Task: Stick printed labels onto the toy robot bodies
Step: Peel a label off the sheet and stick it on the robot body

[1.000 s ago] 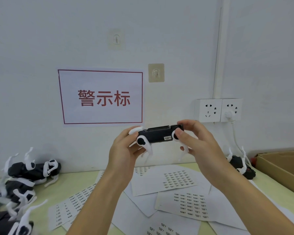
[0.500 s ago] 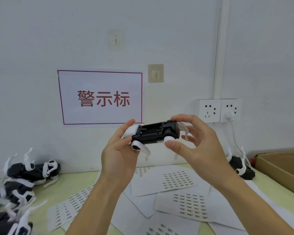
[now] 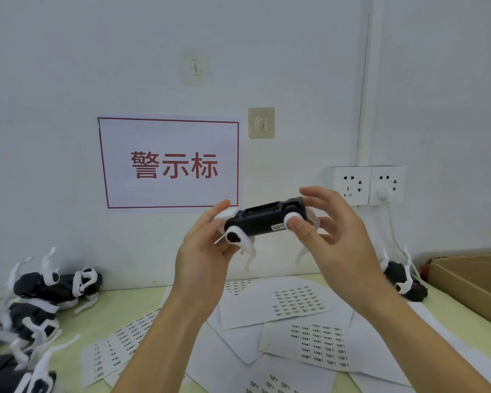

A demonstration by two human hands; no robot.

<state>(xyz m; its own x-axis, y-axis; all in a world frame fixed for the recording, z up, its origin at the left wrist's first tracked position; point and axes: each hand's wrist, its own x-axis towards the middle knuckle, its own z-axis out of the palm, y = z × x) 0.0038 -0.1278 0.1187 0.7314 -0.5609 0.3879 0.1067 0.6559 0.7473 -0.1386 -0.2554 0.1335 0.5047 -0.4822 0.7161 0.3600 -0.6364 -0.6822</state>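
I hold a black toy robot body (image 3: 262, 218) with white legs up in front of the wall, above the table. My left hand (image 3: 207, 251) grips its left end, thumb and fingers around the white part. My right hand (image 3: 328, 231) holds the right end, thumb on the white round hip joint and index finger over the top. A small printed label (image 3: 277, 227) sits on the near side of the body, just left of my right thumb. An open recess shows on the body's top. Label sheets (image 3: 298, 303) lie on the table below.
A pile of black-and-white robot bodies (image 3: 40, 296) lies at the left of the table. Another robot body (image 3: 403, 276) lies at the right beside a cardboard box (image 3: 471, 279). Wall sockets (image 3: 364, 184) with a plugged cable and a red-framed sign (image 3: 170, 163) are behind.
The robot body has been turned between my hands, tipping its top recess into view. My right thumb moved onto the hip joint, and the label now faces me again.
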